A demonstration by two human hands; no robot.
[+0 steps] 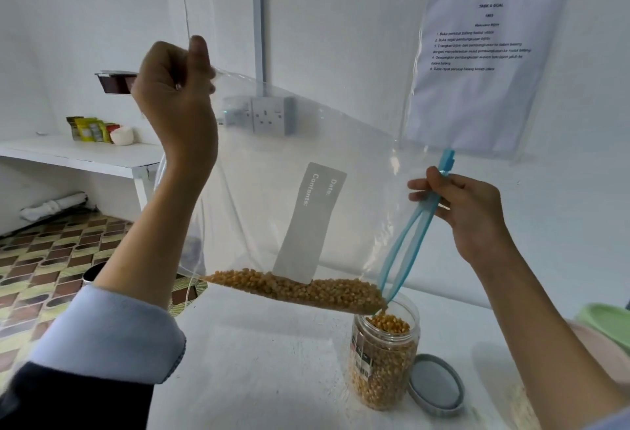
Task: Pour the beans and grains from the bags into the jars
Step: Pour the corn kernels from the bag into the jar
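- Clear soft plastic zip bag (306,143) with blue zip strip (405,225), held tilted above the white worktop (272,361); yellow kernels (300,288) gathered along its low edge.
- Left hand (174,88) pinches the raised bag corner.
- Right hand (456,204) grips the zip strip.
- Ribbed clear plastic jar (385,358), nearly full of kernels, upright beneath the bag mouth; round grey lid (436,385) just beside it.

Single view, head-worn, wide-angle; straight edges bow toward the frame borders. Looks forward and slightly down from the person's own standpoint, close in. Both forearms enter from the lower corners. White table (272,361) fills the lower centre, white wall (341,20) the upper half, a posted sheet (477,68) upper right. Patterned floor (51,259) and a shelf (85,153) lie farther off at left. No second view to overlap.
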